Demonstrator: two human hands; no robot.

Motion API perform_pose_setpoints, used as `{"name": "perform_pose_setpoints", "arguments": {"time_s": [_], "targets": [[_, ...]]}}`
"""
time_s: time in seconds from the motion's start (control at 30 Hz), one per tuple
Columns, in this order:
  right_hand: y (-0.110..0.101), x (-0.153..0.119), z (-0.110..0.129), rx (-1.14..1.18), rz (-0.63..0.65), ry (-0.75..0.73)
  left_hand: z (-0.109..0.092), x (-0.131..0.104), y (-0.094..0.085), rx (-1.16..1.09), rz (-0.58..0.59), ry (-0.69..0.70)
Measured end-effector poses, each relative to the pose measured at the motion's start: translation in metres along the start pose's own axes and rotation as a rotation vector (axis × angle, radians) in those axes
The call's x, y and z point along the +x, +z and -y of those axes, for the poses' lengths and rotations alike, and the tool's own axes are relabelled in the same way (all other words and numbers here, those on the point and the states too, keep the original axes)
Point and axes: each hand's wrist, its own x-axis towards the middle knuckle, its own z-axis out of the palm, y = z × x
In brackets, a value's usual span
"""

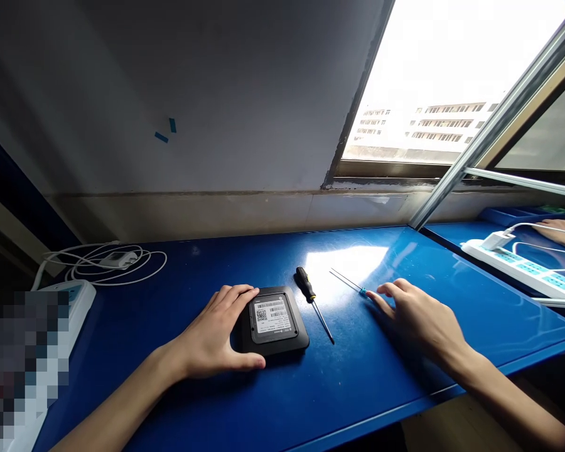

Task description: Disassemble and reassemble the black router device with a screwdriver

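A flat black box [299, 333] with rounded corners lies on the blue table, its white label with a square code facing up. My left hand [211, 336] grips its left side, fingers on the far corner and thumb along the near edge. To the right of the box rests a screwdriver [305, 285] with a black and yellow handle, its shaft pointing toward me. Farther right, my right hand [421, 320] is closed around the end of a thin screwdriver [363, 292] with a blue collar. Its slim shaft points away to the left; the fingers hide its handle.
Coiled white cable with a plug [122, 258] lies at the back left, beside a white power strip [80, 301]. Another power strip [522, 263] stands beyond a metal frame [452, 182] on the right, where another person's hand [562, 232] shows. A wall and window border the back.
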Motion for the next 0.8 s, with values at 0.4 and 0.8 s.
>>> {"name": "perform_pose_setpoints", "arguments": {"time_s": [0.4,0.8], "targets": [[-0.04,0.023,0.159,0.454,0.213,-0.149,-0.01,-0.011,-0.006,-0.001,0.013,0.033],[-0.037,0.038,0.19,0.332,0.264,-0.156,-0.033,-0.015,0.011,-0.022,0.009,-0.054]]}}
